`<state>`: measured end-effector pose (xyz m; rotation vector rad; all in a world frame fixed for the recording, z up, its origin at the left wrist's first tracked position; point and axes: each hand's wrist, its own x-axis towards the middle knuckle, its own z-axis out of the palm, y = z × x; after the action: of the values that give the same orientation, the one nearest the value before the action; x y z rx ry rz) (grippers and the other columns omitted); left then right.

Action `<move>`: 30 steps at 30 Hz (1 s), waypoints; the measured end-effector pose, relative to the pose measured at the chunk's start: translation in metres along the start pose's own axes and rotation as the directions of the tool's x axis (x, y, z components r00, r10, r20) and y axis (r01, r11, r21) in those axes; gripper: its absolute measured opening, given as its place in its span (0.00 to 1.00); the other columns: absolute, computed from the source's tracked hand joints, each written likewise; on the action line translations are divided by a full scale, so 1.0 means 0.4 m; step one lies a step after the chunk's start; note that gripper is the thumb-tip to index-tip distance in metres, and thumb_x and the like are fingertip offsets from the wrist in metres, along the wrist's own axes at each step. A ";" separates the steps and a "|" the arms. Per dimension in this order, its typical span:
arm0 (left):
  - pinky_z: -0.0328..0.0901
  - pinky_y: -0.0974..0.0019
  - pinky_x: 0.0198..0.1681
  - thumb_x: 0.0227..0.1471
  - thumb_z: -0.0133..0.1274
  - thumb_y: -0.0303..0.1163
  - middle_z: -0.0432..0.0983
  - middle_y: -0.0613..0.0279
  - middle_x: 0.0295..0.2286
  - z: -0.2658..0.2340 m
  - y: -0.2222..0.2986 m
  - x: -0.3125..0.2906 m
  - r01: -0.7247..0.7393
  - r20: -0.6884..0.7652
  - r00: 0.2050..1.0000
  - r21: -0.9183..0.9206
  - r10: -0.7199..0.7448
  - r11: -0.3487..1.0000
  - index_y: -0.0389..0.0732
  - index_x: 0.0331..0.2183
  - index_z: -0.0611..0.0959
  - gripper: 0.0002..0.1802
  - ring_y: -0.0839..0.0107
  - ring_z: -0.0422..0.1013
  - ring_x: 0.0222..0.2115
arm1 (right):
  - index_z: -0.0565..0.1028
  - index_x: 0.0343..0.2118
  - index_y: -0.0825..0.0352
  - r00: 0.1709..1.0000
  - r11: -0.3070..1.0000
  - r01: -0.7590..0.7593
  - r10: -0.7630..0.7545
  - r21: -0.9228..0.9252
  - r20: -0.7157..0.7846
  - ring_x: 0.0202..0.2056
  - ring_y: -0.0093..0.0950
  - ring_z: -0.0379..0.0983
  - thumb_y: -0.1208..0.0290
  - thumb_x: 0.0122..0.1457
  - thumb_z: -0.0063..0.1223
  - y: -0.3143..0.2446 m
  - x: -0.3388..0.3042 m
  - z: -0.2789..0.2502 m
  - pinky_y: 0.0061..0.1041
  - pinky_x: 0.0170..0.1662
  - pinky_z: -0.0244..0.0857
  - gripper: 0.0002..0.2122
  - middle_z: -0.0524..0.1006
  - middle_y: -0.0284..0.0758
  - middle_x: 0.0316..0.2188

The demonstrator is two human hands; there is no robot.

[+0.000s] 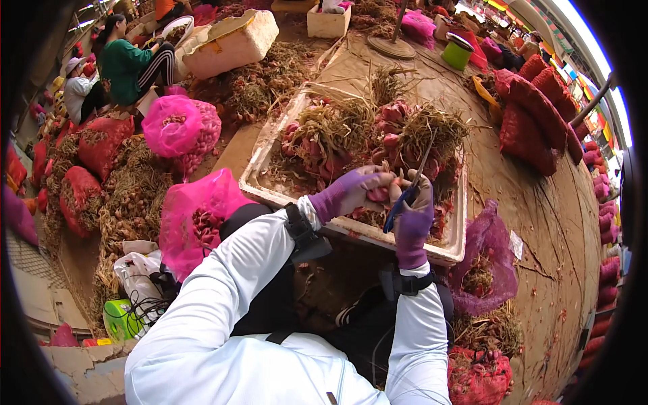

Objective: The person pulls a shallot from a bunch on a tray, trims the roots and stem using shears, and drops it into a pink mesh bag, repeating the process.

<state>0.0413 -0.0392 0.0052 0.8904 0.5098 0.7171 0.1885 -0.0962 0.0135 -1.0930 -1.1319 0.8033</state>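
Over a white foam box [251, 177], my left hand [351, 192] in a purple glove with bare-looking fingertips is closed on a shallot [378, 195]. Close beside it, my right hand [414, 219], gloved alike, grips scissors [393, 211] with blue handles. One thin blade points up and away, past the dry leaves. The fingertips of both hands nearly meet at the shallot. Behind them lie bunches of pink shallots [393, 119] with dry brown stalks [435, 131], heaped in the box. Whether the blades touch a stalk is hidden by my fingers.
Left of my knees stands an open pink mesh bag [192, 223]; a purple mesh bag [484, 270] lies right of the box. Dried shallot bunches [131, 196] pile up at left. Filled red sacks [533, 125] lie at far right. Other people [128, 64] sit at far left.
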 end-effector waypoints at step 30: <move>0.71 0.58 0.40 0.51 0.56 0.51 0.70 0.53 0.47 -0.690 -0.121 -0.752 0.312 -0.814 0.562 0.045 -0.146 0.949 0.41 0.56 0.66 0.37 0.63 0.71 0.40 | 0.63 0.55 0.67 0.918 0.965 -0.234 0.258 -0.114 0.302 0.44 0.24 0.72 0.69 0.64 0.47 -0.103 -0.063 0.049 0.22 0.48 0.64 0.18 0.76 0.38 0.43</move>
<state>-0.3246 -0.1411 -0.1519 0.5986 1.5218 0.8181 0.1618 -0.1266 0.0465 -1.2155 -1.3137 1.1740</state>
